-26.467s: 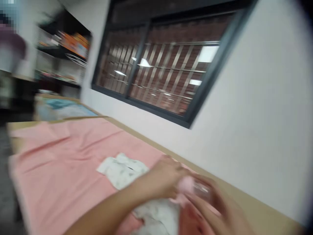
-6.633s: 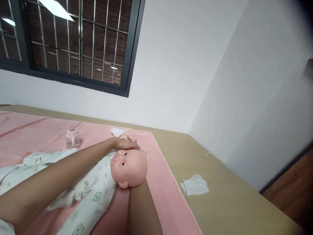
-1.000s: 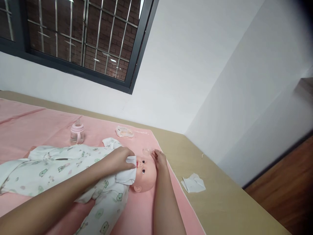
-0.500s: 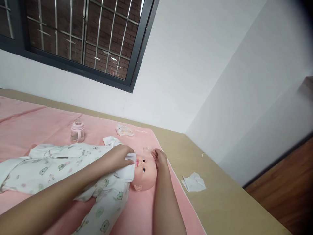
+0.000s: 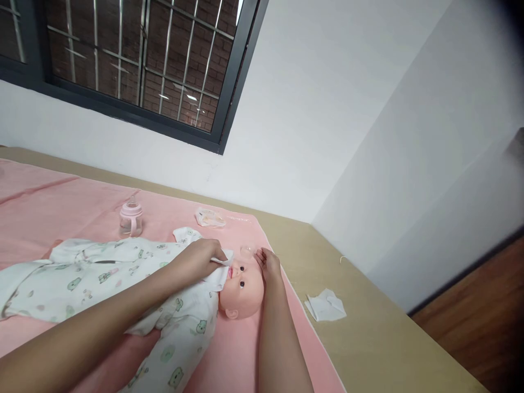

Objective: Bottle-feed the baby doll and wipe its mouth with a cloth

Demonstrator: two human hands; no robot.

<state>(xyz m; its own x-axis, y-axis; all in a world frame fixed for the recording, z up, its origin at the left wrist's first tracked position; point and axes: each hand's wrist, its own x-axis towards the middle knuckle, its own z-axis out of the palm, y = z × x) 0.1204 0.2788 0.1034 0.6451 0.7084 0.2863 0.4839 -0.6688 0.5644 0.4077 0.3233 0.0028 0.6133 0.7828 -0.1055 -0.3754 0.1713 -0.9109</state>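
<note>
A baby doll [image 5: 244,295] in a white printed outfit [image 5: 123,273] lies on its back, head to the right. My left hand [image 5: 200,259] pinches a white tissue [image 5: 219,270] at the doll's mouth and chin, which it partly covers. Against the top of the doll's head rests my right hand [image 5: 269,264], its fingers loosely spread and holding nothing. Close to those fingertips is a small clear object [image 5: 246,250], too faint to name. My left forearm lies across the doll's body and hides part of it.
Under the doll is a pink mat [image 5: 229,355] on a wooden surface [image 5: 368,327]. A pink-topped baby bottle [image 5: 131,218] stands behind the doll. A clear plastic packet [image 5: 210,217] lies farther right. Folded tissue [image 5: 326,305] sits right of the mat, and a barred window [image 5: 139,65] is above.
The tissue in my left hand has lifted and bunched at its upper edge, and my fingers have shifted slightly. My right hand stays at the doll's head.
</note>
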